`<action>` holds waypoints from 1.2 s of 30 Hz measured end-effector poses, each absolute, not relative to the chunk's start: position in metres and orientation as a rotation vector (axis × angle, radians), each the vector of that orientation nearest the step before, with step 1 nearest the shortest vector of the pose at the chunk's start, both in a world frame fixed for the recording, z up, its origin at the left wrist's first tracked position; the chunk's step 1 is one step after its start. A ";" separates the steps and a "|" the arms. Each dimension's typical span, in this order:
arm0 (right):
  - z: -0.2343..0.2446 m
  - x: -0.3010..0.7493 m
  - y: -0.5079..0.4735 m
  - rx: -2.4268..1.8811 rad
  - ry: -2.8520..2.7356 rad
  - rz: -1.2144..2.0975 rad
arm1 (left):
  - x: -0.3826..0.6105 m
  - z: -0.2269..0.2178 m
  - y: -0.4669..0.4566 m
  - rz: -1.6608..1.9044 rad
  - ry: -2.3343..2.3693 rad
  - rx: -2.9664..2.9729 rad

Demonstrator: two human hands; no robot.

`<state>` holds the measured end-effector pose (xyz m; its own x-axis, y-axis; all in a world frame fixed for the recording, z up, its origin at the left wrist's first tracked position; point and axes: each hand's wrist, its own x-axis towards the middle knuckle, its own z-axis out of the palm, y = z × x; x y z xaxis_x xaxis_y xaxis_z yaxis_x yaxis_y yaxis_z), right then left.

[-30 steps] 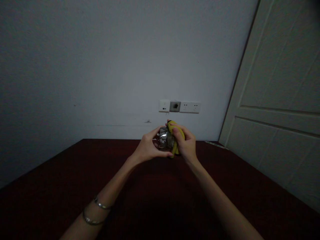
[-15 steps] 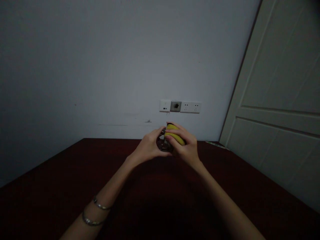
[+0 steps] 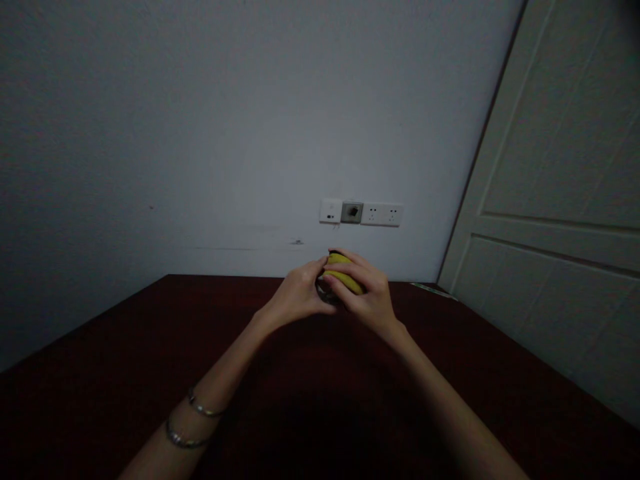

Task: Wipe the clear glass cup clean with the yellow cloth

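Left hand (image 3: pixel 300 290): fingers and thumb bent in a wide C, has hold of a clear, rounded, glass-like vessel (image 3: pixel 324 292), fingers along the top, thumb low on the near side
Right hand (image 3: pixel 373 297): closed around a soft bright-yellow cloth with a dark edge (image 3: pixel 350 281), thumb and fingers pinching it, yellow bulging out between them
Vessel: between the two hands, mostly hidden, only a dark shiny curve visible by the left thumb; exact shape can't tell
Cloth: on the vessel's right side, looks pressed to it, contact itself covered by fingers
Height: both seem held up off the dark red tabletop (image 3: pixel 210 333), near its far edge
Done: vessel and cloth both picked up, brought together
Progress: judged mid-work, cloth at the vessel; how much of the surface has been covered can't tell
Left over: neither thing put down, neither hand free
Left forearm: two silver-coloured metal bangles (image 3: pixel 186 442)
Behind: pale plain wall (image 3: pixel 240 147), white socket panel (image 3: pixel 381 215) above the hands
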<state>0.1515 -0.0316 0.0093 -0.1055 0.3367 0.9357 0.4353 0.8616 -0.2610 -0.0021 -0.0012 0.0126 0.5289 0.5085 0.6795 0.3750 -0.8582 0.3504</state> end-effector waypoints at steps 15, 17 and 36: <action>0.014 0.151 -0.035 -0.551 -1.633 0.029 | 0.001 0.012 -0.006 1.213 0.679 2.174; 0.014 0.150 -0.032 -0.594 -1.509 0.135 | 0.001 0.015 -0.008 1.206 0.679 2.183; 0.016 0.155 -0.028 -0.581 -1.385 0.357 | 0.003 0.020 -0.012 1.217 0.661 2.038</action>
